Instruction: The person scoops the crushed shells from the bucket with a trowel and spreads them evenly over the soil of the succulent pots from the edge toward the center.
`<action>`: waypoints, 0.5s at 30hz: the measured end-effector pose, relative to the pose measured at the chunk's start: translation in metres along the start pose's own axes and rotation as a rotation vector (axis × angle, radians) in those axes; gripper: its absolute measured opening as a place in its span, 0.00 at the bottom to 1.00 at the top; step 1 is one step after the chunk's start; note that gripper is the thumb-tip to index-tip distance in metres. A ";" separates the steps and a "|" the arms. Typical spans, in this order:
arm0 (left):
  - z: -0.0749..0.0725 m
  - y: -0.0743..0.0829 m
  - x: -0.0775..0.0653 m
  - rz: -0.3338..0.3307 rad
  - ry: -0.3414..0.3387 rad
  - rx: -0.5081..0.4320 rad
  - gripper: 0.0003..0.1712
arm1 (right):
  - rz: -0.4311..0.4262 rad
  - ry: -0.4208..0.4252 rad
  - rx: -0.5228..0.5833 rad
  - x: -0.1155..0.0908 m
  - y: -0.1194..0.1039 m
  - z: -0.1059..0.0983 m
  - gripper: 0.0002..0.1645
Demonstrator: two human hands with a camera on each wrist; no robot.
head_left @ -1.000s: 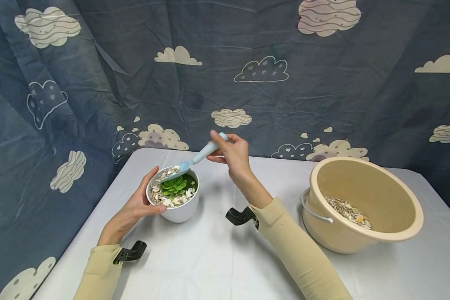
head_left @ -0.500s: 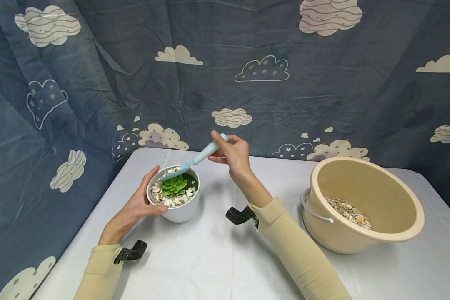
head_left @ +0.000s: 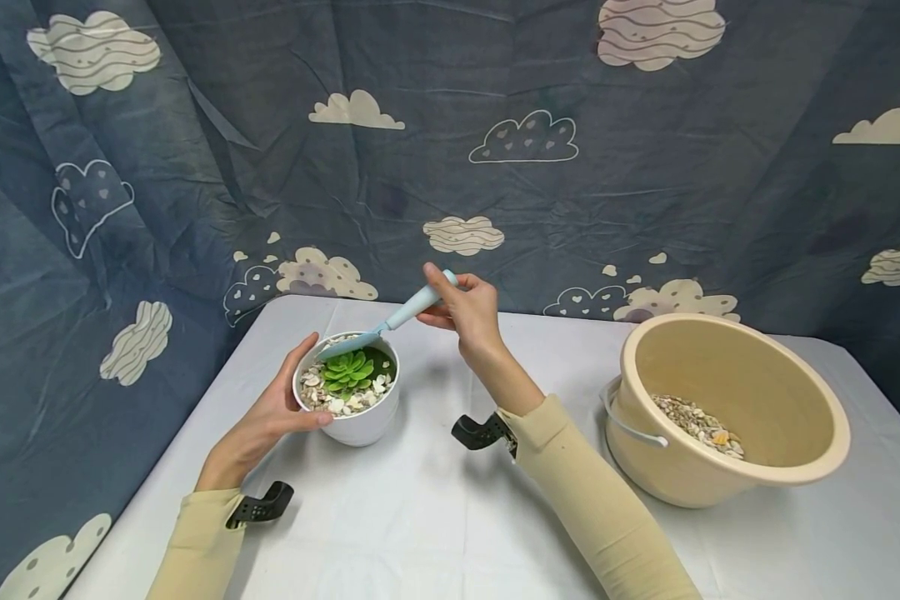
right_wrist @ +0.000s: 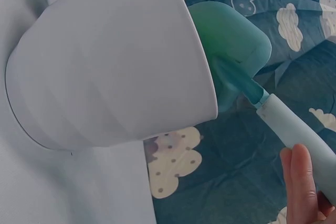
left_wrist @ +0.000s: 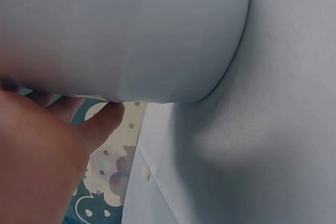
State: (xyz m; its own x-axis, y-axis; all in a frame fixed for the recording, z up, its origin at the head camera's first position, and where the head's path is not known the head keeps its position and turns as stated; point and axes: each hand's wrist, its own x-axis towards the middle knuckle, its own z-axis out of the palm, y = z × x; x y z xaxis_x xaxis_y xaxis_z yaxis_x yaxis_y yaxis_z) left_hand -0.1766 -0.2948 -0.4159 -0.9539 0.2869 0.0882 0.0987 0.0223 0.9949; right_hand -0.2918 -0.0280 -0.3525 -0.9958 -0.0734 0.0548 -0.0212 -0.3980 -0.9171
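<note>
A white flower pot (head_left: 362,427) stands on the table at left centre in the head view, with a green succulent (head_left: 347,372) among small white and tan pebbles (head_left: 339,406). My left hand (head_left: 270,412) holds the pot's left side, thumb at the front near the rim and fingers at the back. My right hand (head_left: 465,310) grips the pale blue handle of a small trowel (head_left: 412,307). Its blade is tipped over the pot's far rim, just above the succulent. In the right wrist view the trowel's blade (right_wrist: 236,35) shows beyond the pot's rim, its underside facing the camera.
A beige bucket (head_left: 727,475) with a light carrying handle (head_left: 633,429) stands at the right, tilted in view, with pebbles (head_left: 696,423) at its bottom. A white cloth (head_left: 420,517) covers the table. A dark cloud-print curtain (head_left: 450,183) hangs behind. One pale pebble (left_wrist: 146,172) lies on the cloth.
The trowel has rolled over and its handle end has shifted slightly right. The pebbles on its blade have slid into the pot. My left hand and the pot have stayed in place.
</note>
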 end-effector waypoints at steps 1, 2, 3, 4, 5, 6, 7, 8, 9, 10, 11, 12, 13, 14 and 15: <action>0.000 0.000 0.000 0.001 0.002 0.006 0.61 | 0.000 -0.003 0.003 0.000 0.000 0.000 0.22; 0.000 0.000 0.000 0.001 0.005 0.013 0.61 | 0.000 -0.006 0.006 0.000 0.000 0.000 0.21; 0.000 0.000 0.000 0.000 0.006 0.020 0.61 | -0.001 -0.008 0.007 0.000 0.000 0.000 0.21; 0.000 0.000 -0.001 -0.001 0.009 0.027 0.61 | -0.001 -0.010 0.008 -0.001 0.001 -0.001 0.21; 0.000 0.000 -0.001 -0.002 0.009 0.034 0.61 | 0.001 -0.009 0.008 -0.001 0.001 -0.001 0.21; 0.000 0.000 -0.001 -0.003 0.010 0.042 0.61 | 0.003 -0.008 0.007 -0.001 0.001 -0.001 0.21; -0.001 0.000 -0.001 -0.005 0.011 0.047 0.61 | 0.004 -0.007 0.004 -0.001 0.001 -0.001 0.22; -0.001 0.000 -0.001 -0.006 0.012 0.051 0.61 | 0.005 -0.006 0.002 -0.001 0.001 -0.001 0.22; -0.001 0.000 -0.001 -0.008 0.013 0.055 0.61 | 0.006 -0.007 0.000 0.000 0.001 -0.001 0.22; -0.001 0.000 -0.001 -0.008 0.013 0.057 0.61 | 0.007 -0.007 -0.002 0.000 0.002 -0.001 0.22; -0.001 0.000 -0.001 -0.009 0.013 0.058 0.61 | 0.006 -0.008 -0.003 0.000 0.002 -0.001 0.22; -0.001 0.000 -0.001 -0.010 0.013 0.059 0.62 | 0.006 -0.009 -0.005 0.000 0.002 -0.001 0.22; -0.001 0.000 -0.001 -0.011 0.012 0.057 0.62 | 0.005 -0.010 -0.006 0.000 0.002 -0.001 0.22; -0.001 0.000 -0.001 -0.012 0.011 0.056 0.62 | 0.004 -0.010 -0.006 0.000 0.002 -0.001 0.22; -0.001 0.001 -0.001 -0.014 0.010 0.054 0.62 | 0.004 -0.010 -0.007 0.000 0.002 -0.002 0.22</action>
State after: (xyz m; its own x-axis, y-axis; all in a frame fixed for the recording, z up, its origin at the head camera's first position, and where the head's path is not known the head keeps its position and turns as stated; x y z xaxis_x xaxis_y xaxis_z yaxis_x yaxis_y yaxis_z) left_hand -0.1763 -0.2959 -0.4152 -0.9580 0.2766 0.0755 0.1005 0.0775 0.9919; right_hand -0.2917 -0.0272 -0.3545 -0.9950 -0.0837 0.0552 -0.0181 -0.3914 -0.9201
